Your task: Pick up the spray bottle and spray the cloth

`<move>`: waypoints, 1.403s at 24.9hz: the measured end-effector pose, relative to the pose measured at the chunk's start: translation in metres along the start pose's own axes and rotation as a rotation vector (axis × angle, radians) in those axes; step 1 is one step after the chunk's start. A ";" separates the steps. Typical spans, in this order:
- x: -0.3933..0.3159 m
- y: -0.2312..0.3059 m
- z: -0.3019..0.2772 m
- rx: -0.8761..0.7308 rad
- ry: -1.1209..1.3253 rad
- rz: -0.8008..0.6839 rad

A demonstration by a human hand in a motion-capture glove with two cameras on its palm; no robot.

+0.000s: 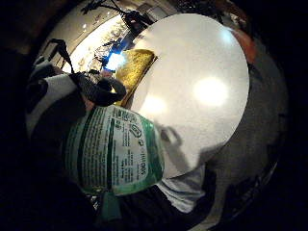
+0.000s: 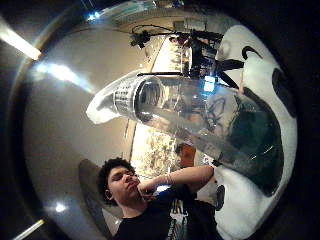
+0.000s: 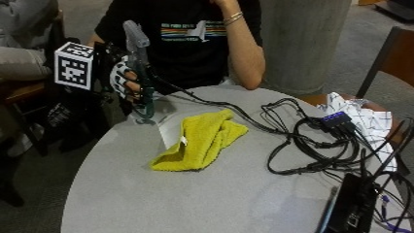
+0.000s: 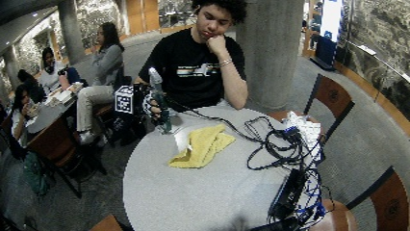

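Green label [image 1: 113,151] close, hand [image 3: 124,77] gripping bottle [image 3: 139,73]

A person sits behind a round counter [image 3: 213,194], right hand [image 3: 124,77] raised above its near-left rim, fingers [image 3: 132,83] wrapped around an upright spray bottle [image 3: 139,68]. A cloth [image 3: 197,141] lies on the counter just right of the bottle; a tangle of cables [image 3: 310,141] spreads farther right.
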State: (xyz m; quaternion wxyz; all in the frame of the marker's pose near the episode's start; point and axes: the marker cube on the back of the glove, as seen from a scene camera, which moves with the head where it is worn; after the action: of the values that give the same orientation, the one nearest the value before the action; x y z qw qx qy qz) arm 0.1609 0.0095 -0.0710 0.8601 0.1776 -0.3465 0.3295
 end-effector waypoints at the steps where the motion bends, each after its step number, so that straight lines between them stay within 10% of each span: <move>1: -0.001 -0.001 -0.001 -0.015 0.030 0.003; 20: -0.009 -0.030 0.004 -0.432 0.444 0.300; 35: 0.001 -0.031 0.005 -0.473 0.533 0.368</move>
State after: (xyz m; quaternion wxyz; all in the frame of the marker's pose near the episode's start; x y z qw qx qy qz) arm 0.1805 -0.0151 -0.0698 0.8637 -0.1820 -0.2033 0.4237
